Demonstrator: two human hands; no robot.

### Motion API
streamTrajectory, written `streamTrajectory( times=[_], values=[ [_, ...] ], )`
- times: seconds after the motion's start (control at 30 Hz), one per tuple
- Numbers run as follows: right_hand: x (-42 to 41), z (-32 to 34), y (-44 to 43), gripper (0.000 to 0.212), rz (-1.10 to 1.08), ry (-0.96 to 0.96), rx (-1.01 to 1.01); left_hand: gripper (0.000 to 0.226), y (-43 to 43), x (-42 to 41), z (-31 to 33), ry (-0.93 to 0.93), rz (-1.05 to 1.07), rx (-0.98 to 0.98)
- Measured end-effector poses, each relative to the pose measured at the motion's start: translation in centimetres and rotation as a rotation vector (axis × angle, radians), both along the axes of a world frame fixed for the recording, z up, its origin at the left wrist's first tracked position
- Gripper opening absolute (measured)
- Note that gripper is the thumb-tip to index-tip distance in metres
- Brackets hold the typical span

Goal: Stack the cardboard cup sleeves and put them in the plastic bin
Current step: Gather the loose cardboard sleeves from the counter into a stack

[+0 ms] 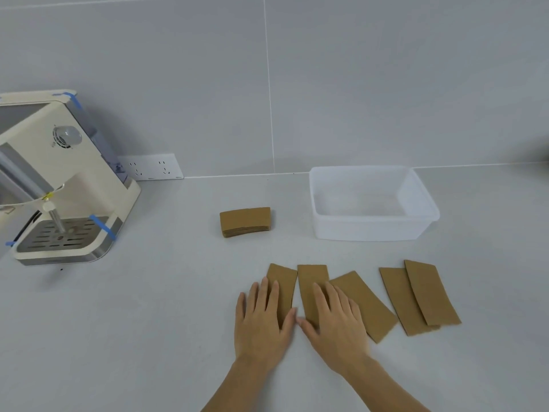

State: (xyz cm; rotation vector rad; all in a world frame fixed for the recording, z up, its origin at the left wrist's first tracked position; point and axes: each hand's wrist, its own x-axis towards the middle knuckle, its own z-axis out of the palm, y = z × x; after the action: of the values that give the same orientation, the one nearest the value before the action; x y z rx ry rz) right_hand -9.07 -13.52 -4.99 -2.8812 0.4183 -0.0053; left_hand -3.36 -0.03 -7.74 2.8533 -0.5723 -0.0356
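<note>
Several flat brown cardboard cup sleeves lie in a loose row on the counter near me. My left hand (263, 319) rests flat, fingers spread, on the leftmost sleeve (283, 278). My right hand (334, 321) lies flat on the second sleeve (312, 278) and overlaps a third, slanted sleeve (370, 307). Two more overlapping sleeves (427, 295) lie at the right. A neat stack of sleeves (245, 221) sits further back. The translucent plastic bin (371, 226) stands at the back right with nothing in it.
A cream coffee machine (59, 185) with blue tape strips stands at the left, against the grey tiled wall. A white power socket strip (151, 168) sits on the wall behind it. The counter (148, 322) is pale grey.
</note>
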Motion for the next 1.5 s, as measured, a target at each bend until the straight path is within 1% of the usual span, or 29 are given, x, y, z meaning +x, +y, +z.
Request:
streamTrajectory(
  times=[0.1, 0.2, 0.3, 0.43, 0.5, 0.53, 0.63, 0.67, 0.7, 0.73, 0.77, 0.8, 0.87, 0.93, 1.0, 1.07, 1.13, 1.2, 1.3, 1.4, 1.5],
  values=[
    [0.2, -1.0, -0.2, 0.07, 0.028, 0.067, 0.043, 0.07, 0.0, 0.0, 0.0, 0.005, -0.001, 0.012],
    [0.3, -0.9, -0.2, 0.06, 0.045, 0.058, 0.022, 0.07, -0.1, 0.0, -0.1, 0.005, 0.005, 0.01],
    [0.4, -0.7, -0.1, 0.05, 0.043, 0.02, 0.058, 0.07, -0.1, 0.0, 0.0, 0.0, 0.008, 0.007],
    [0.8, -0.1, -0.5, 0.047, 0.0, 0.013, 0.123, 0.069, -0.1, 0.1, 0.4, 0.008, 0.012, -0.019],
    [1.0, 0.3, -0.8, 0.05, -0.047, 0.001, 0.215, 0.065, -0.3, 0.2, 1.0, 0.001, 0.019, -0.11],
    [1.2, 0.5, -1.0, 0.053, -0.085, -0.008, 0.293, 0.061, -0.4, 0.1, 1.4, -0.008, 0.024, -0.191],
    [1.5, 1.6, -1.8, 0.062, -0.197, -0.049, 0.556, 0.045, -1.1, -0.4, 3.1, 0.025, 0.049, -0.509],
    [1.5, 1.9, -2.0, 0.063, -0.221, -0.077, 0.632, 0.039, -1.4, -0.5, 3.6, 0.077, 0.066, -0.623],
    [1.5, 2.2, -2.2, 0.063, -0.235, -0.108, 0.707, 0.032, -1.7, -0.7, 4.2, 0.171, 0.1, -0.754],
    [1.4, 2.6, -2.3, 0.063, -0.24, -0.142, 0.77, 0.025, -2.0, -0.8, 5.0, 0.305, 0.165, -0.9],
    [1.4, 3.0, -2.3, 0.061, -0.233, -0.175, 0.816, 0.023, -2.4, -0.7, 5.7, 0.453, 0.254, -1.054],
    [1.4, 3.3, -2.3, 0.06, -0.218, -0.209, 0.842, 0.026, -2.5, -0.4, 6.3, 0.602, 0.344, -1.206],
    [1.3, 3.8, -2.1, 0.056, -0.165, -0.272, 0.864, 0.041, -2.7, 0.6, 6.7, 0.918, 0.462, -1.475],
    [1.1, 4.3, -1.6, 0.056, -0.104, -0.296, 0.886, 0.059, -2.5, 1.2, 6.8, 1.205, 0.469, -1.661],
    [0.8, 4.5, -0.9, 0.057, -0.047, -0.284, 0.896, 0.068, -2.3, 1.3, 6.7, 1.389, 0.382, -1.749],
    [0.4, 4.5, -0.2, 0.057, 0.009, -0.255, 0.885, 0.069, -2.3, 1.2, 6.3, 1.468, 0.299, -1.81],
    [-0.1, 4.3, 0.4, 0.056, 0.049, -0.219, 0.885, 0.071, -2.6, 1.0, 6.0, 1.483, 0.291, -1.84],
    [-0.4, 4.3, 0.6, 0.052, 0.072, -0.175, 0.849, 0.076, -2.8, 1.0, 5.8, 1.484, 0.319, -1.826],
    [-0.9, 4.0, 0.2, 0.048, 0.104, -0.104, 0.768, 0.075, -3.6, 0.8, 5.6, 1.519, 0.369, -1.794],
    [-1.1, 4.0, -0.5, 0.05, 0.15, -0.02, 0.73, 0.071, -4.1, 0.5, 5.3, 1.563, 0.444, -1.767],
    [-1.0, 4.4, -2.0, 0.053, 0.212, 0.126, 0.739, 0.068, -4.6, 0.1, 4.9, 1.597, 0.503, -1.737]
  ],
)
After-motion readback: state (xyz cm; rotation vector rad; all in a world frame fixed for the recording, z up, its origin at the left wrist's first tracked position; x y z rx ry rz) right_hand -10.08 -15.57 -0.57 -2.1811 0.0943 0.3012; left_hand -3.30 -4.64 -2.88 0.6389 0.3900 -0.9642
